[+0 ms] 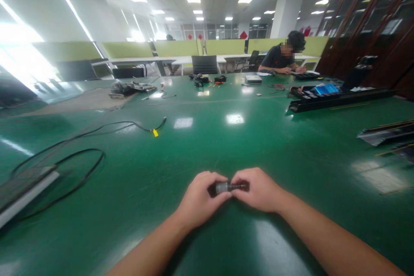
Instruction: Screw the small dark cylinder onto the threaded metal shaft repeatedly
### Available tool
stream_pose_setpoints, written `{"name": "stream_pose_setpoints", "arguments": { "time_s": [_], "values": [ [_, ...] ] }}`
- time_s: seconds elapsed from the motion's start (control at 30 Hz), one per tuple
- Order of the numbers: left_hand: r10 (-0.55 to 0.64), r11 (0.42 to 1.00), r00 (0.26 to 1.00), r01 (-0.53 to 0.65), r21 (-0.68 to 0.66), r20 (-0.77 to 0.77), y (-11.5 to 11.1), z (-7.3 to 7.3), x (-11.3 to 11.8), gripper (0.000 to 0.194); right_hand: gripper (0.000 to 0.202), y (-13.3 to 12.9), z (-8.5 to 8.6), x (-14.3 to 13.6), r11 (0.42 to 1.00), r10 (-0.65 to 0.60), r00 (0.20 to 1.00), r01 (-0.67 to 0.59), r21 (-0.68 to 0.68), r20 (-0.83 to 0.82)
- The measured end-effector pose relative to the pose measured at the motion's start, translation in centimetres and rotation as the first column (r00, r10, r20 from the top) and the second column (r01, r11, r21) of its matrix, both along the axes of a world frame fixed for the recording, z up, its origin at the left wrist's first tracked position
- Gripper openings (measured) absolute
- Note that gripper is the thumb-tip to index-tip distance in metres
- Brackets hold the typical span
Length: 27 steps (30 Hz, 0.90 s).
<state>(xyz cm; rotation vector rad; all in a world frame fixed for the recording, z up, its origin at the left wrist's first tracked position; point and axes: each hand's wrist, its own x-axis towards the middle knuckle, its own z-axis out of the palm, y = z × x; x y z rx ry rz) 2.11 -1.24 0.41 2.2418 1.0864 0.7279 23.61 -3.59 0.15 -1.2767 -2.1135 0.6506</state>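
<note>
A small dark cylindrical part with a grey metallic section lies crosswise between my hands, low in the middle of the head view. My left hand has its thumb and fingers closed round the grey end. On the other side, my right hand pinches the thinner dark end, which looks ribbed. The fingertips of both hands nearly meet at the middle of the part. Its outer ends are partly hidden in the shadow of my palms. Both hands are at the green tabletop.
A black cable with a yellow tag curves on the left near a flat device. Long black rails lie at the right. Across the table sits a person, both hands near a black tray.
</note>
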Motion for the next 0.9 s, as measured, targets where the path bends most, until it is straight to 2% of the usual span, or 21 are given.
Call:
{"name": "stream_pose_setpoints", "arguments": {
  "time_s": [0.9],
  "values": [
    [0.018,1.0,1.0,-0.017,-0.015,0.014,-0.17,0.22,-0.1,0.024,0.008,0.0,0.41,0.06,1.0,-0.02,1.0,0.02,-0.022,0.011]
  ]
}}
